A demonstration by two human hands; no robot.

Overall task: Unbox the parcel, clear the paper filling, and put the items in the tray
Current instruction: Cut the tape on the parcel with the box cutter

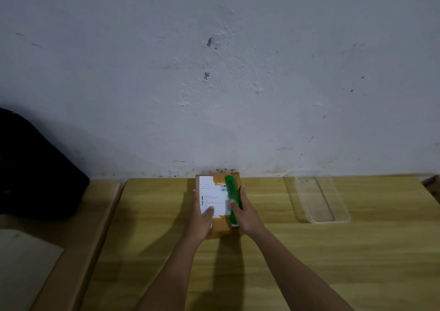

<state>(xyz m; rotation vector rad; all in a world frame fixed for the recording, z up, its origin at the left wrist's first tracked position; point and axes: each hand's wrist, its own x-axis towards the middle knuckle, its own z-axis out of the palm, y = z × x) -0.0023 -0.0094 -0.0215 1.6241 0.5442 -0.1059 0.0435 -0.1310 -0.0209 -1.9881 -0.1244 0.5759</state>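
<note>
I am at the first step, the unboxing; the parcel (215, 203), a small brown cardboard box with a white shipping label (213, 195) across its top, sits on the yellow wooden table (285, 263) near the wall, sealed as far as I can tell, with tape showing at both ends; my left hand (202, 217) lies on the box's left side, fingers wrapped down its edge and the thumb pressed flat on the label, steadying it; my right hand (242, 211) is closed around a green utility knife (231, 201), which lies along the right part of the box top, pointing away from me; whether the blade is out I cannot tell, the view is too dim and small; the clear plastic tray (319, 198) waits empty to the right, well apart from the box; a black bag (35, 167) sits off to the left; I judge the next move calls for running the blade shallowly along the tape seam, keeping the left thumb out of the cutting line, so the items inside are not scored; paper filling and contents are not yet visible
</note>
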